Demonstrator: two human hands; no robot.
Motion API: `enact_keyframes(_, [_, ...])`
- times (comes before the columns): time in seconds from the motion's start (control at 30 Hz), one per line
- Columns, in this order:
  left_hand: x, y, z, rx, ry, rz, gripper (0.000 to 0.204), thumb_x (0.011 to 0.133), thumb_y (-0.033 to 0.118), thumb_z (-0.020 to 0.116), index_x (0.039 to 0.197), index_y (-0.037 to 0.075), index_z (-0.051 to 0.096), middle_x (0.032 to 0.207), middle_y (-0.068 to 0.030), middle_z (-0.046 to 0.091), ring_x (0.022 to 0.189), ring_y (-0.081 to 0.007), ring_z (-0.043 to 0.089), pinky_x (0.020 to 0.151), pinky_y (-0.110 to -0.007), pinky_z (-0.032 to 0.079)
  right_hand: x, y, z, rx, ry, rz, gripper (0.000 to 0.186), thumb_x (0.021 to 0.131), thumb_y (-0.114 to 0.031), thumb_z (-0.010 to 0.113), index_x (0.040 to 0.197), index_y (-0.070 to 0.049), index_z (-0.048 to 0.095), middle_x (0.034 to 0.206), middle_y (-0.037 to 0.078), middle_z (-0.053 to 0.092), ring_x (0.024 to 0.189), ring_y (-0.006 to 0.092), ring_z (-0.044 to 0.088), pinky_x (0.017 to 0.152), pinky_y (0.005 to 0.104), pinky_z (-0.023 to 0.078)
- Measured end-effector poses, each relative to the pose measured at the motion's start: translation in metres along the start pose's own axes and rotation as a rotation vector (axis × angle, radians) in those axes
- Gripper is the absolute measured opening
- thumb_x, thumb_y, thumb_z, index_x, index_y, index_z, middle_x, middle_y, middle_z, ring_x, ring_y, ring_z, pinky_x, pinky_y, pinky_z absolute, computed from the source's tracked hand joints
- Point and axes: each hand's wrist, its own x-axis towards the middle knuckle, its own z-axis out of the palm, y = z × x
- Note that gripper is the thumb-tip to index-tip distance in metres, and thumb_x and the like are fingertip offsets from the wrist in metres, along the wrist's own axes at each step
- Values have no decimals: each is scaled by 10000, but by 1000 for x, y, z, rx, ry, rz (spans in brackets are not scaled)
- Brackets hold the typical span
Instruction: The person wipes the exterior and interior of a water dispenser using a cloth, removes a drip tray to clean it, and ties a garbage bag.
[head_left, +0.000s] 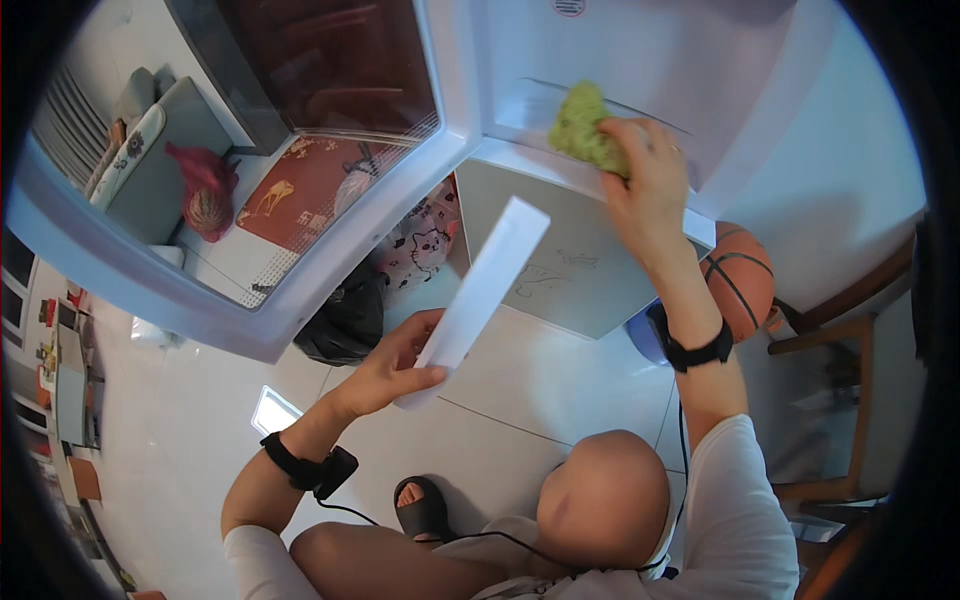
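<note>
My left hand is closed around the lower end of a long, flat white bar, probably plastic, which tilts up and away to the right. Bunched in my right hand is a green cloth, held at the inner back wall near the floor of a white glass-door cabinet, perhaps a display fridge. The cabinet's framed glass door stands swung out to the left. Part of the cloth is hidden by my fingers.
Below the cabinet is its grey front panel. A basketball lies to the right, by a wooden chair frame. A black bag and a patterned bag sit under the door. A lit rectangular device lies on the tiles.
</note>
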Motion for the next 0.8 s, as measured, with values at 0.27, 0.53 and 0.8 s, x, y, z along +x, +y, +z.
enact_keyframes(0.27, [39, 38, 60, -548, -78, -3, 605, 882, 417, 489, 1313, 16, 345, 1149, -126, 522, 1048, -242, 550, 879, -348, 445, -38, -25, -19, 797, 412, 205, 440, 798, 31, 508, 1233, -24, 467, 1200, 121, 502, 1092, 209, 490, 945, 310, 370])
enact_keyframes(0.53, [83, 34, 90, -872, 188, 476, 500, 949, 408, 306, 1270, 45, 427, 1224, -117, 510, 1130, -241, 493, 967, -371, 384, -56, -67, -32, 401, 113, -211, 405, 651, -56, 596, 1050, -118, 626, 1144, 126, 533, 965, 309, 503, 807, 362, 428])
enact_keyframes(0.8, [88, 16, 83, -1018, -115, 586, 491, 958, 393, 323, 1254, 18, 435, 1167, -119, 555, 1044, -222, 561, 894, -351, 459, -35, -74, -48, 86, 100, -485, 372, 605, -87, 644, 974, -139, 646, 1095, 88, 564, 892, 292, 516, 714, 362, 454])
